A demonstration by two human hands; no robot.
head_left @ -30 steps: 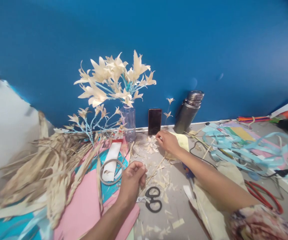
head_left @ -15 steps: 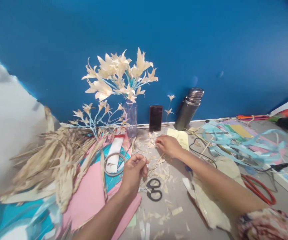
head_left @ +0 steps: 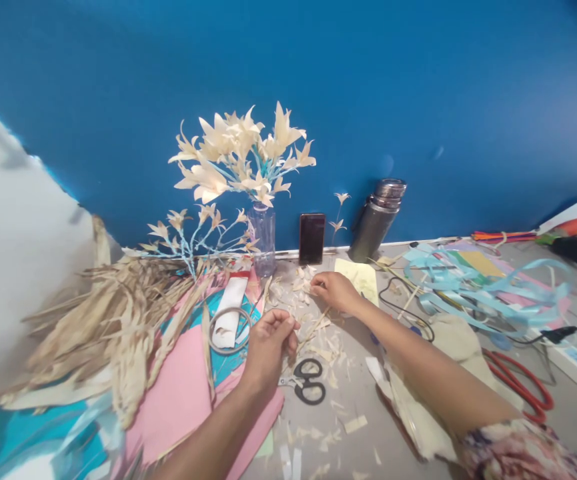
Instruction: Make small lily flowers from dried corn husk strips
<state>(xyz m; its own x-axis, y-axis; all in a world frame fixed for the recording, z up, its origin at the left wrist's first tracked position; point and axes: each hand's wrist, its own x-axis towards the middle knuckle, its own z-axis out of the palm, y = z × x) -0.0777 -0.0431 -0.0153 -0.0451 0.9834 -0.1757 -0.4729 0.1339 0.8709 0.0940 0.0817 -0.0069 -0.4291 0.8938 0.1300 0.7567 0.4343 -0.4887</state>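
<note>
My left hand [head_left: 271, 339] is closed, thumb pressed to the curled fingers; anything pinched there is too small to make out. Just below it lie black-handled scissors [head_left: 299, 382], partly under the hand's edge. My right hand [head_left: 337, 292] reaches farther out, fingers bent together at a small pile of pale cut husk pieces [head_left: 302, 283]. Whatever its fingertips hold is hidden. A yellow sheet of paper [head_left: 358, 275] lies beside that wrist. To the left, a tape-like ring [head_left: 212, 331] rests over a white strip [head_left: 233, 300].
Pale handmade flowers [head_left: 238, 143] stand in a clear bottle [head_left: 264, 243] by the blue wall. A phone [head_left: 312, 239] and a flask [head_left: 374, 223] lean there. Dried husks [head_left: 93, 307] heap at left; light-blue ribbon [head_left: 483, 287] tangles at right, near a red cord [head_left: 523, 383].
The view has shifted slightly. My right hand stays by the pale pieces with barely any movement; my left hand keeps its closed pose.
</note>
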